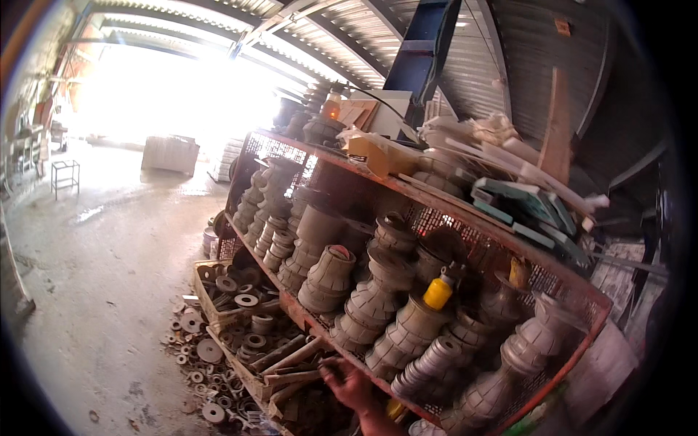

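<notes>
Right hand (347, 381), bare — low in view, forearm entering from 5 o'clock, fingers loosely bent and pointing toward 10–11 o'clock; whether they grip or touch anything cannot be told. Left hand: out of view

All bearings below taken from the right hand

Long, rust-brown metal bars (294, 356), lying side by side just beside the fingertips, 10 o'clock, in a shallow, pale wooden crate (236, 369)

Second pale wooden crate (199, 289), 10 o'clock, filled with dark, flat metal rings (246, 300)

Heap of grey, round, holed metal discs (209, 352), on the pale concrete floor (94, 291), between 9 and 10 o'clock

Large red metal rack with perforated panels (430, 219), tilted in view, 12 to 3 o'clock; holding rows of grey, stepped, round metal parts (367, 309), stacked in columns

Small yellow bottle with grey top (438, 292), 1 to 2 o'clock, atop one column

On the rack's top: yellow box (385, 156), 12 to 1 o'clock; pale green slabs (523, 200), 1 to 2 o'clock

Pale, boxy block (169, 156), 11 o'clock, far off on the floor
</notes>
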The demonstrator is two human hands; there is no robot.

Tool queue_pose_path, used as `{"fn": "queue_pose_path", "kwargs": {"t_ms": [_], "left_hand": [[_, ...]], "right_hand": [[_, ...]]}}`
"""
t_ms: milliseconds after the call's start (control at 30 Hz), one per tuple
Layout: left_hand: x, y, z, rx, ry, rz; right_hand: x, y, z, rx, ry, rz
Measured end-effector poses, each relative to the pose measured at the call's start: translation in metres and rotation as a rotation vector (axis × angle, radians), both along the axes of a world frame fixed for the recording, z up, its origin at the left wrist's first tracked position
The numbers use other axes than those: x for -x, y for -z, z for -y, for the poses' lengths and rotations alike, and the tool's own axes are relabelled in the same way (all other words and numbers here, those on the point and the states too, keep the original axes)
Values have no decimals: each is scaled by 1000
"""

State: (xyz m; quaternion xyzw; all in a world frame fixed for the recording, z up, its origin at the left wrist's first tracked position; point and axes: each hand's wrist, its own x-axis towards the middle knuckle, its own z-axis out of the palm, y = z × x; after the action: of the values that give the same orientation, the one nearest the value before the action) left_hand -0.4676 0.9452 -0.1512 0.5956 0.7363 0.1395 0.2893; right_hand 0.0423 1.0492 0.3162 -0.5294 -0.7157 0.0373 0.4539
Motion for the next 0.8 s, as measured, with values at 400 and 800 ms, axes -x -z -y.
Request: {"fn": "queue_pose_path", "kwargs": {"t_ms": [400,800], "left_hand": [[16,-25,-214,155,134,72],[20,-43,-407,226,396,92]], "right_hand": [[64,-294,-126,-667,457,889],[79,-380,-179,-764,1146,1073]]}}
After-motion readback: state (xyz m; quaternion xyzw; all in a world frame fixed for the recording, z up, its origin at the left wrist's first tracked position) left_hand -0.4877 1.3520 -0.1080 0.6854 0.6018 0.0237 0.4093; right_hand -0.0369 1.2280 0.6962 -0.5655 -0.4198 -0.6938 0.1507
